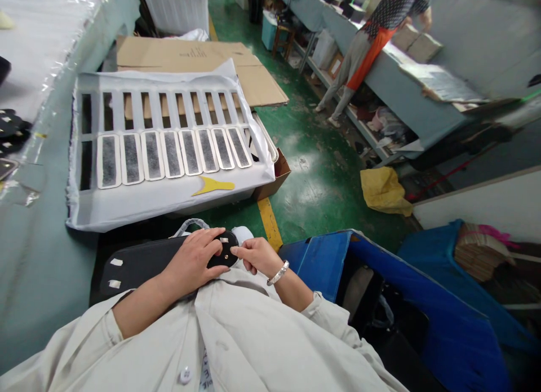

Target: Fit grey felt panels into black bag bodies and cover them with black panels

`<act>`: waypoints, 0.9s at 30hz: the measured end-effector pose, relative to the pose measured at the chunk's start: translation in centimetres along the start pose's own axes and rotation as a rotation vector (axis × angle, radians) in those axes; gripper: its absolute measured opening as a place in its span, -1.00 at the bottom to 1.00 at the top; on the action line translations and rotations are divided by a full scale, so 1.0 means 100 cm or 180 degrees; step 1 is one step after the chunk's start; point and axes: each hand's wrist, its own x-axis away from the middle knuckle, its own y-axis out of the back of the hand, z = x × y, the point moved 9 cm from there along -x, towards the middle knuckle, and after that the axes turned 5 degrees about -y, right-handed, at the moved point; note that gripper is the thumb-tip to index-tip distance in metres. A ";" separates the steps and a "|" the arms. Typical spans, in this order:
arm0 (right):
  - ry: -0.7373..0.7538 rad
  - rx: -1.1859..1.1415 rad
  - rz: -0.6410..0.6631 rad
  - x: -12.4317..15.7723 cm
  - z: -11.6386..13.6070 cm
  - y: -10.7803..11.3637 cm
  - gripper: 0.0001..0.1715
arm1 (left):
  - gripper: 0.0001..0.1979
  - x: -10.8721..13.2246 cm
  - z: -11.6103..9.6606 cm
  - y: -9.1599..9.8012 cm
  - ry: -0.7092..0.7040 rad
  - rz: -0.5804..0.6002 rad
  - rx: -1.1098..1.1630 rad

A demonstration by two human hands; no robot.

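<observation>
In front of my body lies a long black bag (pixel 147 262) with a rounded end, small metal studs and white tape pieces on its upward face. A plastic-wrapped handle (pixel 190 225) sticks out behind it. My left hand (pixel 192 259) grips the bag near its right end, with fingers and thumb to either side of it. Against that rounded end, my right hand (pixel 257 256) has its fingers curled and pinched, one tip touching the black surface. What it pinches, if anything, is hidden.
Ahead stands a white-covered rack (pixel 177 194) with dark, white-edged panels (pixel 154 155) and a yellow tool (pixel 213 185). Flat cardboard (pixel 203 56) lies behind. A blue bin (pixel 422 290) with black items is at right, a covered table (pixel 54 211) at left. Another person (pixel 359 59) works at the far bench.
</observation>
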 end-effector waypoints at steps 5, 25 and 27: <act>0.0043 0.0463 -0.0299 0.005 0.008 0.005 -0.66 | -0.80 -0.001 -0.001 0.002 0.0049 -0.0059 0.0023; 0.0747 0.0497 -0.1002 -0.011 0.020 0.009 -0.78 | -0.83 -0.008 0.008 -0.006 0.0113 -0.0166 0.0125; 0.0760 0.0640 -0.1071 -0.011 0.019 0.009 -0.79 | -0.82 -0.008 0.009 -0.005 0.0119 -0.0203 0.0130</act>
